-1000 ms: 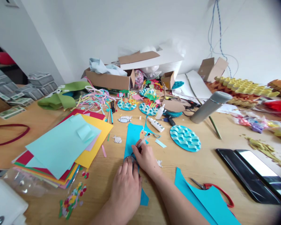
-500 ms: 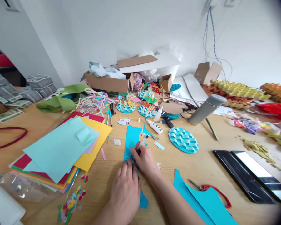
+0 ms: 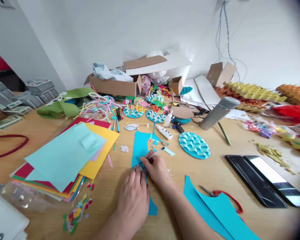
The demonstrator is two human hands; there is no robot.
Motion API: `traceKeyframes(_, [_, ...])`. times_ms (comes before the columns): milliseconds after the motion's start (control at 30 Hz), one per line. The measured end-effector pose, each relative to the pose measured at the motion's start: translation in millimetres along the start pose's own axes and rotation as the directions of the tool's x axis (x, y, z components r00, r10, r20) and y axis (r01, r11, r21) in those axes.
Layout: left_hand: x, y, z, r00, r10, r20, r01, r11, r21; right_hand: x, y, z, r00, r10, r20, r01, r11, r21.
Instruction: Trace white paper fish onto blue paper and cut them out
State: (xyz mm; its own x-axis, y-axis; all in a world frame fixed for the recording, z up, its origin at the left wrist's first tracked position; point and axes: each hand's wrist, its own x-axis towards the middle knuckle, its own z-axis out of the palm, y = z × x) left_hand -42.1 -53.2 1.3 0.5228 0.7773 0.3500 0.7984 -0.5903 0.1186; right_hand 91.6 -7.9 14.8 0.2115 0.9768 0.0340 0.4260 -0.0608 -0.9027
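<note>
My right hand grips a slim pen, its clear barrel slanting up to the right and its tip low near my left fingertips. Flat on a strip of blue paper lies my left hand, fingers stretched out and pressing down. A small fish-shaped cutout, mostly covered, shows at those fingertips. Left of the strip are two white paper fish, one a drawn fish cutout. A light blue paper slip and a white glue bottle lie beyond my right hand.
Coloured paper sheets are stacked at left, with paper scraps below. Red-handled scissors lie partly under blue paper at right. Beyond are a wavy-patterned disc, a grey flask and two black phone-like slabs.
The pen has tipped lower toward the right, and my right hand has shifted slightly. My left hand still presses on the paper. The whole view has moved a little.
</note>
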Motion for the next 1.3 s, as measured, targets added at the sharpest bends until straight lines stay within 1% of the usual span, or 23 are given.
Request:
traceKeyframes(167, [1.9, -0.1, -1.9, 1.0, 0.019, 0.016, -0.02, 1.0, 0.021, -0.1, -2.3, -0.3, 1.0, -0.007, -0.014, 0.007, 1.0, -0.011])
traceKeyframes(333, [2.2, 1.0, -1.8, 1.0, 0.012, 0.016, -0.013, 0.999, 0.042, -1.5, -0.4, -1.3, 1.0, 0.003, -0.025, -0.004, 1.0, -0.027])
traceKeyframes(533, [2.5, 1.3, -3.0, 1.0, 0.01, 0.021, -0.01, 0.999, 0.032, -2.8, 1.2, -3.5, 1.0, -0.006, -0.017, 0.006, 1.0, -0.019])
traceKeyframes(900, [3.0, 0.9, -3.9, 1.0, 0.023, 0.007, -0.024, 0.999, 0.038, -5.5, -3.0, -5.4, 0.999, -0.026, -0.03, 0.025, 0.999, -0.034])
traceKeyframes(1300, [3.4, 1.2, -5.2, 1.0, 0.025, 0.02, -0.025, 0.999, 0.029, -6.8, -2.2, -6.4, 1.0, -0.005, -0.007, 0.004, 0.998, -0.065])
